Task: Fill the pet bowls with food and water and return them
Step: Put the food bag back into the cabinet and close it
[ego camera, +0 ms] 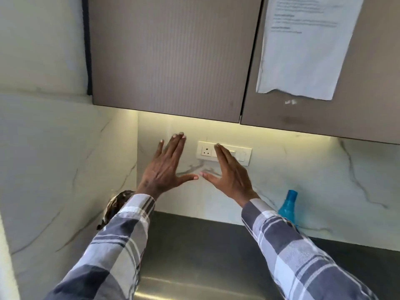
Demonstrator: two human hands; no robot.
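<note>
2 plaid sleeves (121, 241), 2 flat hands (166, 167), 1 bottle (287, 206)

This was a home kitchen. Grey ribbed wall cabinets (168, 57) hung at twelve o'clock, with a warm light strip glowing under them onto a white marble-veined backsplash (324, 169). A white socket-and-switch plate (205, 151) sat in that backsplash near the centre. Below ran a dark tabletop (194, 239), with a blue plastic water bottle (287, 205) standing at four o'clock against the wall. A printed paper notice (303, 46) hung on the cabinet door at one o'clock.
</note>
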